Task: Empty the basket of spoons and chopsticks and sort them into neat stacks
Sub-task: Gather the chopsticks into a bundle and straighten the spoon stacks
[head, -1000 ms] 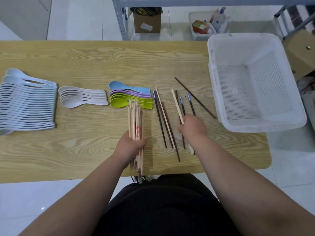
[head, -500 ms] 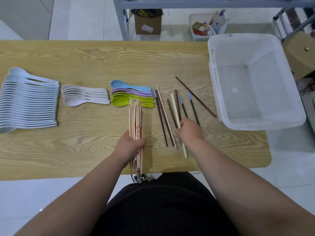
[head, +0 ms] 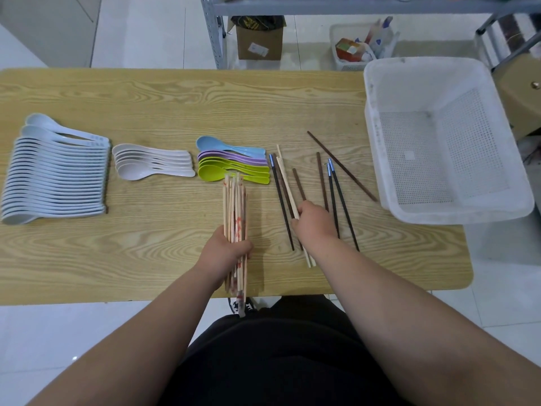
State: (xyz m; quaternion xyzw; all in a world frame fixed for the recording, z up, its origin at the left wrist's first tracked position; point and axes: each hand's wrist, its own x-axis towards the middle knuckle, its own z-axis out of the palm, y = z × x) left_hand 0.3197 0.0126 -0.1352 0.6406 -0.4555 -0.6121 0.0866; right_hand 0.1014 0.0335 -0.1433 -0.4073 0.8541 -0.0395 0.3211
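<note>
My left hand (head: 227,247) grips a bundle of light wooden chopsticks (head: 235,200) that lies lengthwise on the table, its near end past the front edge. My right hand (head: 314,221) pinches light wooden chopsticks (head: 285,177) among loose dark brown and black blue-tipped chopsticks (head: 336,194). Three spoon stacks lie in a row: pale blue (head: 55,174) at the far left, white (head: 152,165), and a coloured one of blue, purple and green (head: 231,162). The white basket (head: 377,148) stands at the right with nothing inside.
The wooden table (head: 175,106) ends just in front of my hands. One brown chopstick (head: 342,165) lies slanted against the basket's left side. Behind the table are a metal shelf frame (head: 213,30), a cardboard box (head: 259,39) and a small bin of items (head: 357,51).
My right hand has slid left across the loose chopsticks, carrying a light wooden one over beside the other light one. My left hand keeps holding the bundle in place.
</note>
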